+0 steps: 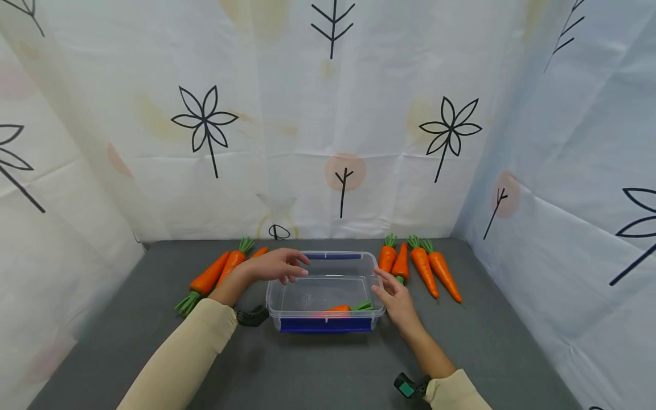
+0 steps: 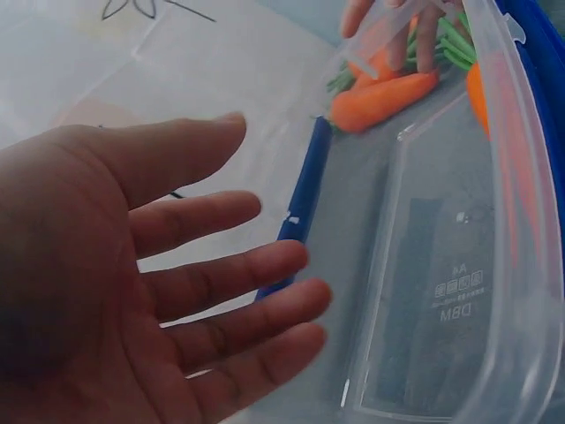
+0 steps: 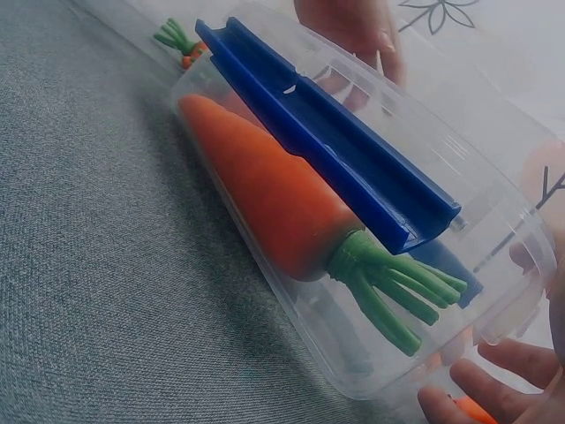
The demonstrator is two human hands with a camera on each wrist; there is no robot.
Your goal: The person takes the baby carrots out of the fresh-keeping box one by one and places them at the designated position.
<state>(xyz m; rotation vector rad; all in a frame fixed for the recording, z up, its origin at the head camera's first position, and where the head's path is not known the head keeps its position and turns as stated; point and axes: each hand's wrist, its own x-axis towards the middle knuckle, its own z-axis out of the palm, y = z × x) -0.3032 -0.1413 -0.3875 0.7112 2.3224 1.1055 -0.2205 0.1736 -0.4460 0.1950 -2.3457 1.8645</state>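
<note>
A clear plastic box [image 1: 326,314] with blue clips [image 3: 327,141] stands on the table without a lid over its top. One orange carrot [image 3: 265,190] with green stalks lies along its near wall. My left hand [image 1: 279,266] hovers above the box's left side, fingers spread and slightly bent, holding nothing; the left wrist view shows its palm [image 2: 79,256]. At the box's right wall is my right hand [image 1: 397,302], its fingers [image 3: 490,384] loosely extended outside the clear side, close to the rim and the nearest right-hand carrots.
Several carrots [image 1: 424,267] lie right of the box, stalks mostly pointing to the back. More carrots [image 1: 210,274] lie to the left, partly behind my left forearm. A patterned white cloth [image 1: 307,114] encloses the grey table [image 1: 318,370] at the back and sides.
</note>
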